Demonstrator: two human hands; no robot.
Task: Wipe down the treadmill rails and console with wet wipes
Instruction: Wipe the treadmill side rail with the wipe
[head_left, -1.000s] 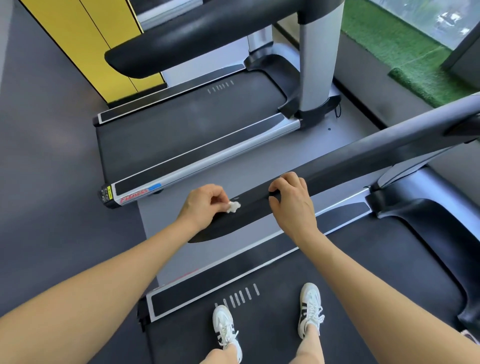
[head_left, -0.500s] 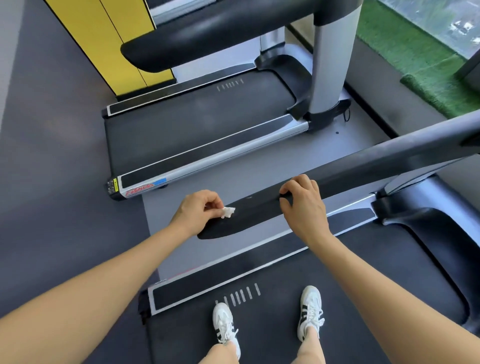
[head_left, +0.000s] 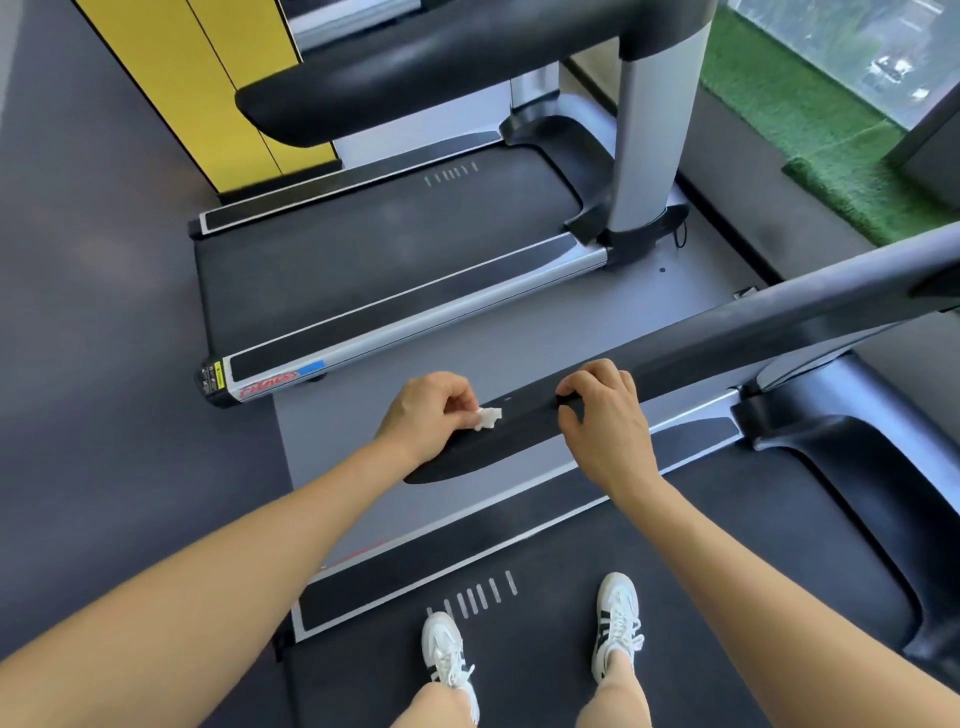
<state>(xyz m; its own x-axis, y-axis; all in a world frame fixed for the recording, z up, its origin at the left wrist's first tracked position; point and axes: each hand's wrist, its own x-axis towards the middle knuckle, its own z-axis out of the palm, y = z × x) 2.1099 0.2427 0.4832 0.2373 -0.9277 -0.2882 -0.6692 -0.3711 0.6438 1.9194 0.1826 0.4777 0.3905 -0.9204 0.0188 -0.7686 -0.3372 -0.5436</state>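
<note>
Black rubbery treadmill deck (head_left: 675, 623) fills the lower frame, with the person's white striped sneakers (head_left: 615, 618) standing on it at six o'clock. Above it, the long black padded handrail (head_left: 727, 343) crosses the centre: its long axis runs from the free rounded end at about eight o'clock up toward two o'clock, where it leaves view toward an unseen console. The right hand (head_left: 605, 415) has its fingers curled over the rail, gripping it just beside centre. The left hand (head_left: 428, 415), at nine o'clock of the right, pinches a small crumpled white wet wipe (head_left: 488, 417) against the rail's top near its free end. Judging from this, wiping is at an early stage: only this rail's tip is being worked; the rest of it, the other rail and the console appear to remain.
</note>
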